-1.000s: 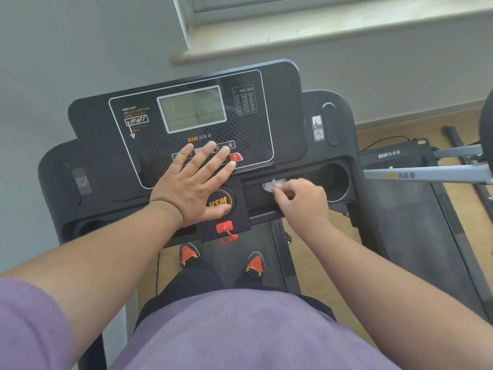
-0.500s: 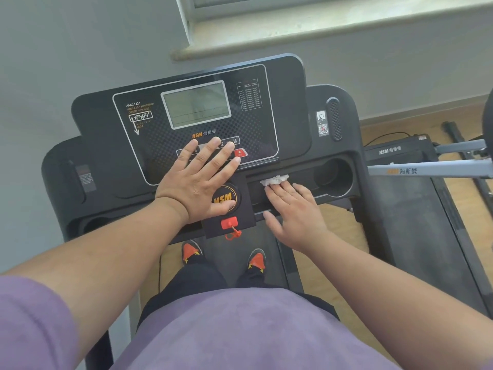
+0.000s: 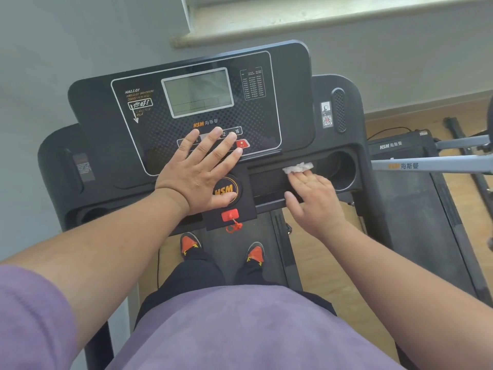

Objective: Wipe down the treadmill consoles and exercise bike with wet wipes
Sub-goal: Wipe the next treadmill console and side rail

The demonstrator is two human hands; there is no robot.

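The treadmill console [image 3: 192, 108] sits right under our arms, black and glossy, with its grey display screen [image 3: 198, 92] just beyond the fingertips of our left hand [image 3: 198, 173]. That left hand lies flat, fingers straight and spread, over the row of buttons, the palm partly covering the round HSM badge [image 3: 226, 190]. Just below that palm sits the red safety key [image 3: 230, 215], its orange cord dangling underneath.

Over to the right, our right hand [image 3: 313, 200] lies palm down with fingers straight in the long shallow tray [image 3: 266, 182], pressing a crumpled white wet wipe [image 3: 298, 167] against the tray's far edge. Only the bunched end of the wipe shows past the fingertips. Just beyond and to the right of this hand we see the round cup holder [image 3: 344, 169].

Further right of the right hand, well clear of it, a second treadmill [image 3: 400, 198] stands on the wooden floor, a grey bar [image 3: 432, 164] with HSM lettering crossing above it. Below both hands, between our forearms, our orange shoes [image 3: 254, 253] rest on the belt.
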